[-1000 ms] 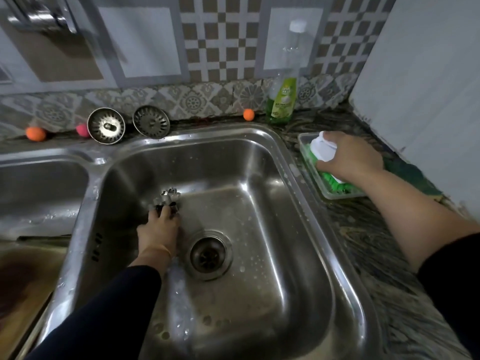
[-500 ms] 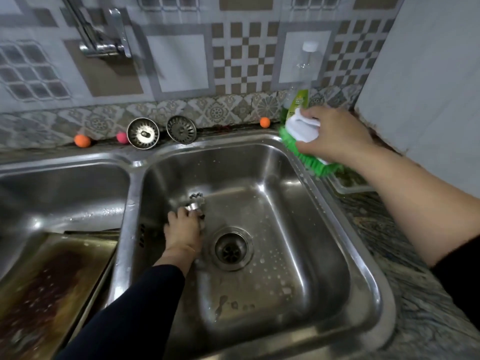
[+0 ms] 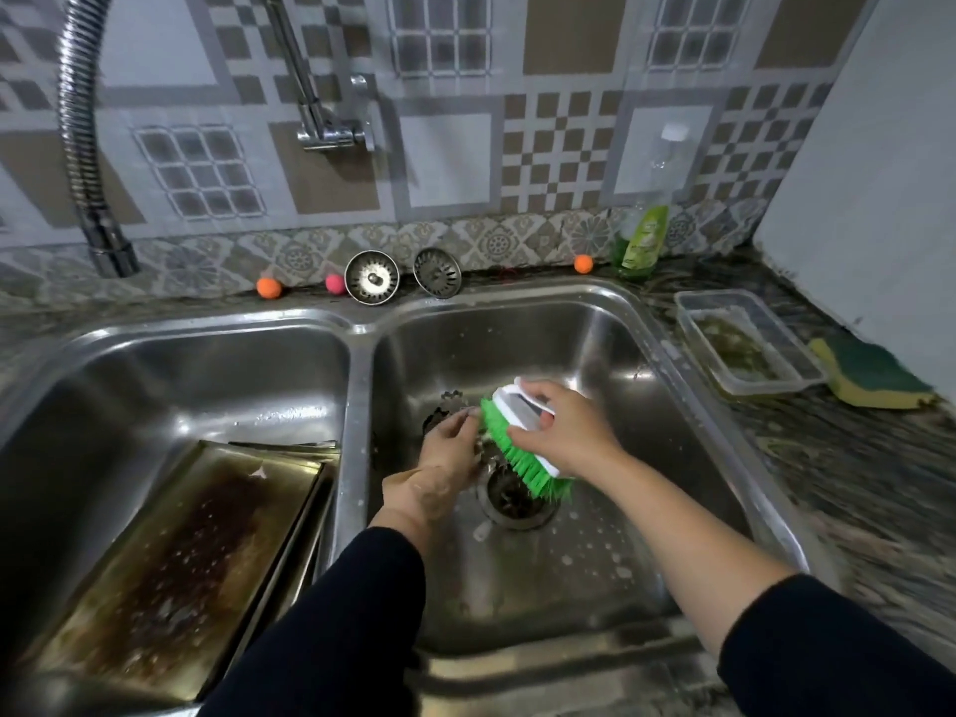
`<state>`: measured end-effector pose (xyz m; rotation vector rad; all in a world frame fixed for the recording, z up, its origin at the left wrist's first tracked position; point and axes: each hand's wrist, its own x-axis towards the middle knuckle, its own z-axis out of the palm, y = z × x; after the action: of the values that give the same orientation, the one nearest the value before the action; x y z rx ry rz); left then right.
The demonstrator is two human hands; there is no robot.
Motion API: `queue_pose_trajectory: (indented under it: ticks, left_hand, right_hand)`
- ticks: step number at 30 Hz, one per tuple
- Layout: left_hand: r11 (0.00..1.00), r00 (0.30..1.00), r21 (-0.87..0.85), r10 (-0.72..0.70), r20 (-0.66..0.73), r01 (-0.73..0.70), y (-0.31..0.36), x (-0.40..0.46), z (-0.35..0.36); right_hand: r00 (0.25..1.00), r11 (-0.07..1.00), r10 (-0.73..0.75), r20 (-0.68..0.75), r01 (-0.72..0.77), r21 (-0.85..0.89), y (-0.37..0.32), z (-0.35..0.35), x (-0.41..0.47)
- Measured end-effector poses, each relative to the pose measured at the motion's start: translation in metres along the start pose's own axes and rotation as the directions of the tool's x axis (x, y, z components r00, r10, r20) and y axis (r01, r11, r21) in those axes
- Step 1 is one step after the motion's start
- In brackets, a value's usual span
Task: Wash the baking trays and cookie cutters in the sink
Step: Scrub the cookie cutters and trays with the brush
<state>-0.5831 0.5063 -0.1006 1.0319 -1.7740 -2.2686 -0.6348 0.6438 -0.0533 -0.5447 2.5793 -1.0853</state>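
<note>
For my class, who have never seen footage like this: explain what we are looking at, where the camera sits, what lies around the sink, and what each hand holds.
There is no machine here: a person wears a camera on the head, looking down at their own two hands. The right hand grips a scrubbing brush with green bristles. The left hand holds a small metal cookie cutter in the right sink basin, above the drain. Stained baking trays lean in the left basin. On the counter sit a clear plastic container, a sponge, a soap bottle and two metal strainers.
</note>
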Motion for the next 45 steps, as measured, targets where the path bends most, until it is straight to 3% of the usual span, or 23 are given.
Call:
queue_pose_trajectory:
  ticks: [4, 9, 13, 17, 19, 22, 26, 28, 31, 36, 39, 41, 43, 44, 45]
  left_hand:
    - [0.983, 0.991, -0.177, -0.019, 0.132, 0.042, 0.014, -0.015, 0.001]
    - [0.987, 0.997, -0.142, 0.069, -0.014, -0.071, 0.027, -0.008, 0.003]
    - [0.987, 0.979, -0.152, 0.086, 0.187, -0.058, 0.031, -0.027, 0.018]
    - [0.951, 0.991, -0.308, 0.077, 0.108, -0.041, 0.048, -0.021, 0.005]
    - [0.966, 0.989, -0.257, 0.072, 0.129, -0.037, 0.048, -0.020, 0.001]
    - [0.981, 0.971, -0.184, 0.101, 0.218, -0.061, 0.048, -0.030, 0.008]
    - [0.982, 0.988, -0.174, 0.092, 0.127, -0.069, 0.059, -0.024, 0.000]
    - [0.986, 0.981, -0.163, 0.073, 0.177, -0.044, 0.061, -0.026, 0.000]
    - [0.982, 0.965, -0.179, 0.101, 0.241, -0.058, 0.059, -0.032, 0.008]
    - [0.979, 0.985, -0.201, 0.047, 0.166, -0.013, 0.062, -0.029, -0.008]
    - [0.938, 0.996, -0.344, -0.010, 0.093, 0.042, 0.062, -0.029, -0.003]
    - [0.899, 0.999, -0.437, -0.039, -0.017, 0.028, 0.067, -0.027, -0.001]
    - [0.780, 0.992, -0.626, -0.100, -0.076, 0.031, 0.069, -0.024, -0.006]
    - [0.706, 0.991, -0.704, -0.129, -0.019, 0.078, 0.070, -0.024, -0.007]
    - [0.756, 0.993, -0.646, -0.110, 0.035, 0.107, 0.069, -0.028, -0.006]
  right_hand:
    - [0.996, 0.994, -0.004, -0.085, 0.013, 0.109, -0.006, 0.000, -0.005]
    - [0.995, 0.998, -0.068, -0.073, 0.067, -0.018, -0.008, 0.003, -0.019]
    - [0.969, 0.997, -0.042, -0.245, 0.025, -0.072, -0.026, -0.016, -0.007]
    - [0.988, 0.984, -0.107, -0.109, 0.090, -0.152, -0.031, -0.018, -0.016]
    - [0.987, 0.965, -0.129, -0.093, 0.104, -0.239, -0.031, -0.017, -0.021]
    - [0.974, 0.932, -0.138, -0.177, 0.067, -0.357, -0.040, -0.024, -0.017]
    - [0.980, 0.874, -0.189, -0.057, 0.141, -0.464, -0.048, -0.020, -0.024]
    - [0.977, 0.863, -0.201, -0.071, 0.142, -0.485, -0.051, -0.022, -0.025]
    - [0.971, 0.873, -0.181, -0.153, 0.087, -0.480, -0.055, -0.029, -0.017]
    - [0.978, 0.859, -0.208, -0.022, 0.172, -0.482, -0.057, -0.026, -0.025]
    - [0.968, 0.881, -0.192, -0.160, 0.099, -0.463, -0.060, -0.030, -0.022]
    - [0.948, 0.938, -0.173, -0.266, 0.076, -0.337, -0.062, -0.026, -0.026]
    - [0.941, 0.971, -0.181, -0.284, 0.125, -0.203, -0.065, -0.016, -0.035]
    - [0.944, 0.974, -0.190, -0.269, 0.146, -0.175, -0.067, -0.011, -0.037]
    - [0.947, 0.976, -0.184, -0.263, 0.145, -0.161, -0.068, -0.008, -0.036]
